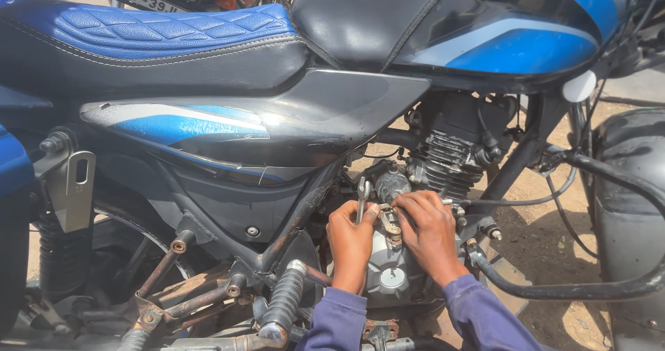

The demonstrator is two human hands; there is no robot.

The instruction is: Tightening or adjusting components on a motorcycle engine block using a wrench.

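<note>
A black and blue motorcycle stands side-on, its silver engine case (388,271) low in the middle. My left hand (350,239) is closed around a small metal spanner (361,195) that points up beside the engine. My right hand (429,230) rests on top of the engine case, fingers curled over a small brass-coloured fitting (392,227) between the two hands. Both wrists come up from below in purple sleeves. The finned cylinder (443,164) sits just above my right hand.
The blue quilted seat (159,29) and the fuel tank (499,25) span the top. A rubber footpeg (284,302) and rusty frame tubes (187,295) lie lower left. A black crash bar (575,288) curves at right over bare dirt ground (547,233).
</note>
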